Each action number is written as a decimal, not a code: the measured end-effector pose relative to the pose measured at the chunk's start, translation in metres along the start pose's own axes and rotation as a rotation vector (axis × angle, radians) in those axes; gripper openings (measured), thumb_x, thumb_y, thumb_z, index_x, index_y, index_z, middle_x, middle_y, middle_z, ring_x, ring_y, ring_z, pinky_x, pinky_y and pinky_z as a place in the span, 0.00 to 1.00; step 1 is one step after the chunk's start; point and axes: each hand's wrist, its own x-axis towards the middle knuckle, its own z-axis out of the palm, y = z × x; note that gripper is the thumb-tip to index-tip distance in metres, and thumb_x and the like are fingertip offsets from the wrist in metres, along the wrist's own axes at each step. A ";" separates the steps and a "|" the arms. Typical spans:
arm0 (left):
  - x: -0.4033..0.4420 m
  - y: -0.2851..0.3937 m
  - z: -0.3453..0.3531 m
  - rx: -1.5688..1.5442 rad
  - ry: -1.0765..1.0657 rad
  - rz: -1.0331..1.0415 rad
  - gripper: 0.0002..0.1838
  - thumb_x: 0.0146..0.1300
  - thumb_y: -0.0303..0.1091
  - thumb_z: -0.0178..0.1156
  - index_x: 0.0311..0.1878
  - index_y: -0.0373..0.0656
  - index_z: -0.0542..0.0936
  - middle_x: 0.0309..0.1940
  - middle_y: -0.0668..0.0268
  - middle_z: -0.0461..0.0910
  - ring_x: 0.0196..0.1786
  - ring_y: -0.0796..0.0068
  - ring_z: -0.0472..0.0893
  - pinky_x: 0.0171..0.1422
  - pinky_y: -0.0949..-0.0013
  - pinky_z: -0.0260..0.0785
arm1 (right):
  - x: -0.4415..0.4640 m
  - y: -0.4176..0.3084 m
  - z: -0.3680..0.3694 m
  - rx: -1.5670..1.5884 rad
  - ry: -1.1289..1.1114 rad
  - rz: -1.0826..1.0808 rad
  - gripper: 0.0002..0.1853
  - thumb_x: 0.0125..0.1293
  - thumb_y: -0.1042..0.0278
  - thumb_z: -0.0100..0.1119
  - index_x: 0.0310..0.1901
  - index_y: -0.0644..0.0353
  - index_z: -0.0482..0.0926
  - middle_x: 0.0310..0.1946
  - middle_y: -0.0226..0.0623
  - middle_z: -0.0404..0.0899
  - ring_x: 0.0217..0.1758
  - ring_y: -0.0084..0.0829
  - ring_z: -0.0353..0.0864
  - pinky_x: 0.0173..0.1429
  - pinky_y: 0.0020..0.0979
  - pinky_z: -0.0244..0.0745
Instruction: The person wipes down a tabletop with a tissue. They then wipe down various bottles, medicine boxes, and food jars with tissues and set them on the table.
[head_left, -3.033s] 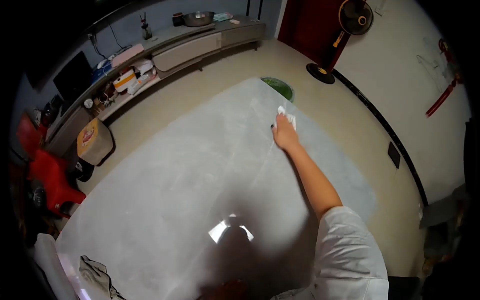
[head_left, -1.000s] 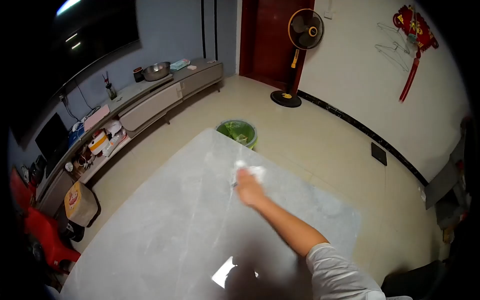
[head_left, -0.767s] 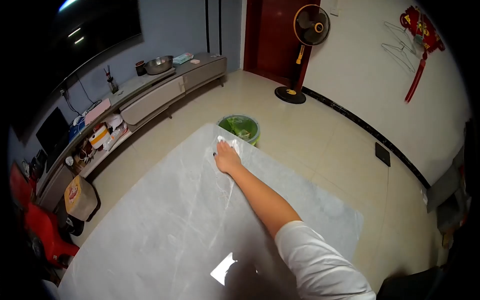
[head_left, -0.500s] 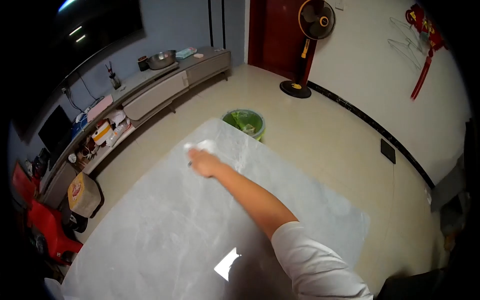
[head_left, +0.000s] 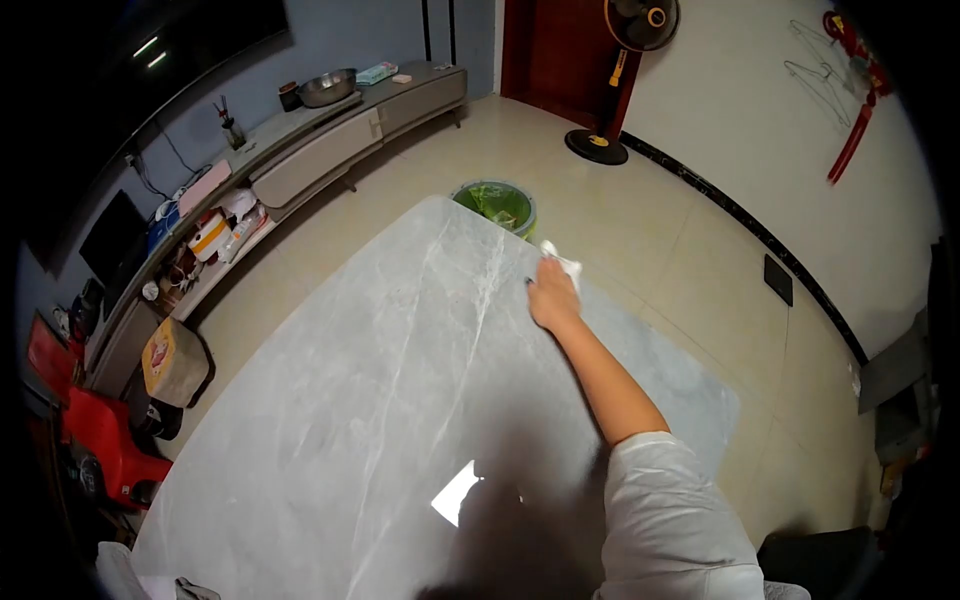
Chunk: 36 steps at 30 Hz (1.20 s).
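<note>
My right hand (head_left: 554, 294) reaches far across the table and presses a crumpled white tissue or cloth (head_left: 571, 270) near its far right edge. The fingers lie over the white piece, and part of it sticks out past the fingertips. Beneath is a glossy grey marbled table (head_left: 350, 370) with white veins. Just beyond the far corner, a bin (head_left: 533, 207) with a green liner stands on the floor, close to the hand. My left hand is outside the view.
A long low cabinet (head_left: 320, 175) runs along the left wall, with a metal bowl (head_left: 328, 90) on top. A standing fan (head_left: 600, 148) is by the red door (head_left: 550, 60). Red plastic stools (head_left: 110, 445) stand at the table's left. Hangers (head_left: 822, 85) hang on the right wall.
My right hand has swept to the right over the tabletop with the white piece, from the far middle to the far right edge. The view has tilted slightly down.
</note>
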 end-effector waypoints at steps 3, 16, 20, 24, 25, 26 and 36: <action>-0.013 0.001 0.003 0.001 -0.005 -0.001 0.11 0.50 0.36 0.57 0.37 0.45 0.77 0.35 0.59 0.76 0.40 0.62 0.76 0.43 0.60 0.68 | -0.056 0.040 -0.011 0.016 0.078 0.123 0.30 0.64 0.58 0.39 0.63 0.68 0.51 0.67 0.45 0.47 0.71 0.37 0.44 0.70 0.36 0.43; -0.083 -0.004 0.032 0.031 -0.262 -0.123 0.10 0.49 0.35 0.57 0.35 0.46 0.78 0.32 0.61 0.77 0.38 0.63 0.77 0.40 0.61 0.69 | -0.003 -0.155 0.047 0.227 0.077 -0.482 0.24 0.60 0.61 0.44 0.53 0.71 0.64 0.57 0.54 0.63 0.61 0.46 0.61 0.63 0.38 0.55; -0.082 -0.012 0.043 0.039 -0.333 -0.163 0.09 0.48 0.35 0.58 0.35 0.46 0.78 0.31 0.61 0.77 0.37 0.63 0.77 0.39 0.62 0.69 | -0.094 -0.265 0.060 0.315 -0.293 -0.882 0.28 0.61 0.62 0.44 0.61 0.68 0.57 0.62 0.48 0.58 0.65 0.42 0.56 0.67 0.35 0.50; -0.075 -0.015 0.046 0.062 -0.405 -0.176 0.09 0.48 0.34 0.58 0.34 0.46 0.78 0.31 0.62 0.77 0.36 0.64 0.77 0.38 0.62 0.70 | -0.163 -0.259 0.065 0.215 -0.236 -1.139 0.27 0.62 0.63 0.43 0.61 0.66 0.57 0.63 0.46 0.56 0.66 0.40 0.55 0.67 0.34 0.50; -0.074 -0.018 0.050 0.077 -0.428 -0.187 0.09 0.48 0.34 0.58 0.34 0.46 0.78 0.30 0.62 0.77 0.36 0.64 0.77 0.38 0.62 0.70 | -0.174 -0.252 0.050 0.205 -0.199 -1.125 0.27 0.62 0.63 0.43 0.61 0.66 0.57 0.63 0.46 0.56 0.66 0.40 0.55 0.67 0.34 0.51; -0.075 -0.019 0.054 0.090 -0.439 -0.189 0.09 0.48 0.34 0.58 0.34 0.46 0.78 0.30 0.62 0.77 0.36 0.64 0.77 0.38 0.63 0.70 | -0.170 -0.234 0.028 0.314 -0.378 -0.866 0.25 0.63 0.64 0.42 0.61 0.66 0.58 0.63 0.47 0.57 0.65 0.41 0.57 0.67 0.34 0.52; -0.067 -0.012 0.048 0.162 -0.348 -0.226 0.07 0.47 0.33 0.58 0.32 0.47 0.79 0.28 0.63 0.78 0.34 0.64 0.78 0.36 0.64 0.71 | -0.141 0.169 -0.032 0.029 0.217 -0.096 0.20 0.62 0.68 0.40 0.53 0.72 0.63 0.55 0.58 0.63 0.61 0.49 0.60 0.65 0.39 0.55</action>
